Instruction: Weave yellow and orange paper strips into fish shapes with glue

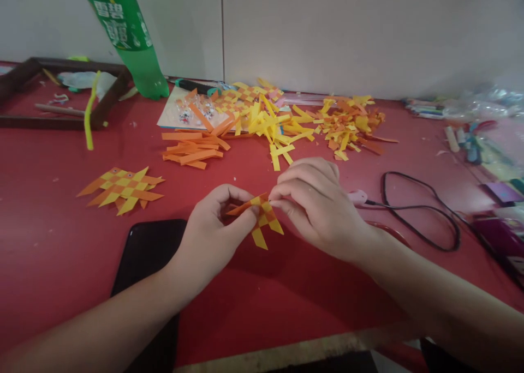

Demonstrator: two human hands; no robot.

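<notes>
1. Head view, fingers: the fingers (245,221) of the left hand (208,231) are pressed together on the orange end of a small woven paper piece (264,217). The right hand (317,206) pinches the same piece at its three o'clock edge between thumb and forefinger. The piece is held just above the red counter (61,253), mid-view, between the two hands.
2. Head view, risks to the piece: the strips look thin and loosely interlaced. A hard tug from the right pinch would likely tear one or slide it out of the weave. The yellow tails at six o'clock hang free and could crease if pressed down.
3. Head view, risks around it: a black phone (147,253) lies at eight o'clock, partly under the left forearm, and a sweep of that arm could shove it toward the near edge. A black cable (417,212) loops at three o'clock, near the right wrist, and could snag.
4. The loose orange strips (194,149) at eleven o'clock and the yellow strips (270,123) at twelve could scatter if an arm brushed them.
5. Hidden or unclear: both hands cover part of the weave, so the strip count cannot be told. The green bottle (131,35) is cut off at the top. The things at the far right edge are blurred.
</notes>
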